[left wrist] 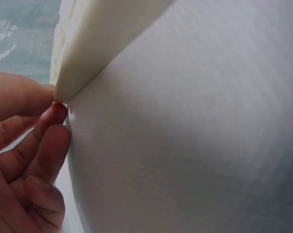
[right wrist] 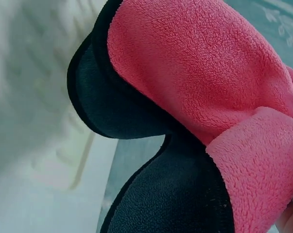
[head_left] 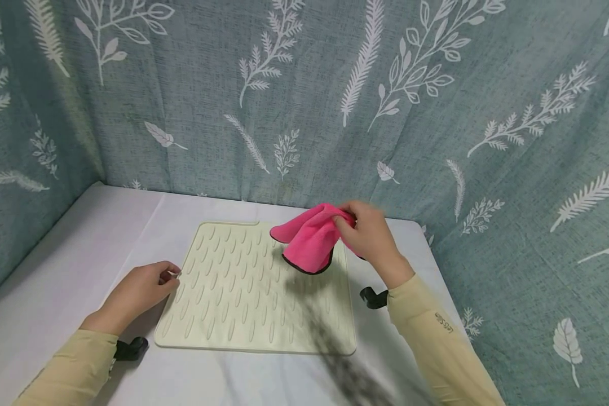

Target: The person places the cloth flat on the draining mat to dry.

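A cream mat [head_left: 223, 282] with raised oval ridges lies on the white table. At its left edge my left hand [head_left: 141, 293] pinches the rim between thumb and fingers; the left wrist view shows the fingertips on the mat's edge [left wrist: 88, 53]. Above the mat's far right part, my right hand [head_left: 367, 234] grips a bunched pink cloth [head_left: 309, 239] with black trim. The cloth hangs in folds, off the mat. Its dark underside [right wrist: 170, 194] shows in the right wrist view, where only bits of the fingers appear at the right edge.
The white tabletop [head_left: 254, 378] runs around the mat. Behind and at both sides hangs a blue-grey curtain [head_left: 198, 113] with white leaf prints, meeting the table's far edge. A black wrist mount [head_left: 373, 298] juts from the right sleeve and another [head_left: 132, 348] from the left.
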Available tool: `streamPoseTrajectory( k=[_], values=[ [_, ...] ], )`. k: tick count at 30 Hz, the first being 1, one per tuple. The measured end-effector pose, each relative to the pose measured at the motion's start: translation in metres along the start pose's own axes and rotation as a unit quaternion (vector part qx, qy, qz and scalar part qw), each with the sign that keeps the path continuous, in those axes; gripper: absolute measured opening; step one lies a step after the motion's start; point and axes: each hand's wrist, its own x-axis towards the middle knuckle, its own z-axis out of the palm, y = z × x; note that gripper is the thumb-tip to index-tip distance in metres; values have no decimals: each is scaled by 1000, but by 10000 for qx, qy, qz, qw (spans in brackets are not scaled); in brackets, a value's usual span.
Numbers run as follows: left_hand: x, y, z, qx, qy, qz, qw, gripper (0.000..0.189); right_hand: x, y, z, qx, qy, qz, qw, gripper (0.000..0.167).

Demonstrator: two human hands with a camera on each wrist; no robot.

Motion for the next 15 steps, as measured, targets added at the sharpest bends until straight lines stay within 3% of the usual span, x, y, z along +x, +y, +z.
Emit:
streamPoseTrajectory(
  k=[7, 15],
  values=[
    [3, 0, 1, 16, -8, 25, 10000, 26, 8, -21, 28, 301, -186, -118, 9993, 15],
    [2, 2, 2, 50, -43, -65, 10000, 28, 12, -39, 55, 596, -228, 41, 9980, 13]
  ],
)
